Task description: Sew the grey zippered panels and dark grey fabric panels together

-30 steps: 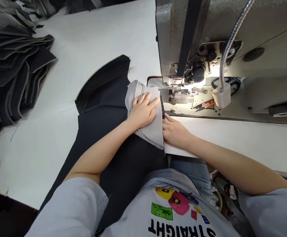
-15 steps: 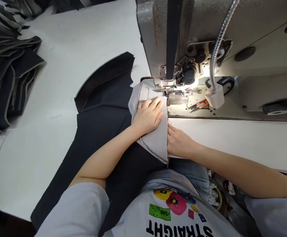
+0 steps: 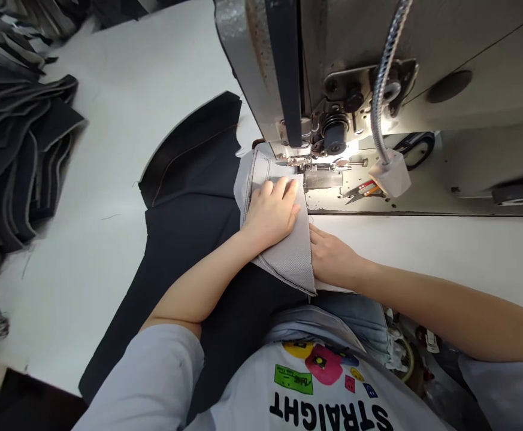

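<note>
A light grey pocket bag [image 3: 286, 251] with dark stitched edges lies over a dark trouser panel [image 3: 189, 224]. Its top right corner sits at the presser foot [image 3: 301, 169] of a sewing machine. Palm down, my left hand [image 3: 272, 212] rests on the grey cloth, fingers stretched toward the foot and a little apart. My right hand [image 3: 333, 257] is at the cloth's right edge, with its fingers together and closed on that edge. The fingertips and thumb there are partly hidden by the cloth.
Thread snips [image 3: 364, 190] with orange and red parts lie on the machine bed, with black-handled scissors [image 3: 418, 149] behind. A lamp on a bendable metal neck [image 3: 384, 84] hangs above. Stacked dark cloth pieces [image 3: 23, 149] lie on the white table [image 3: 108, 137] at left.
The view has tilted slightly, so the machine and table appear shifted. Both hands keep nearly the same place on the grey cloth, whose near corner appears swung slightly right.
</note>
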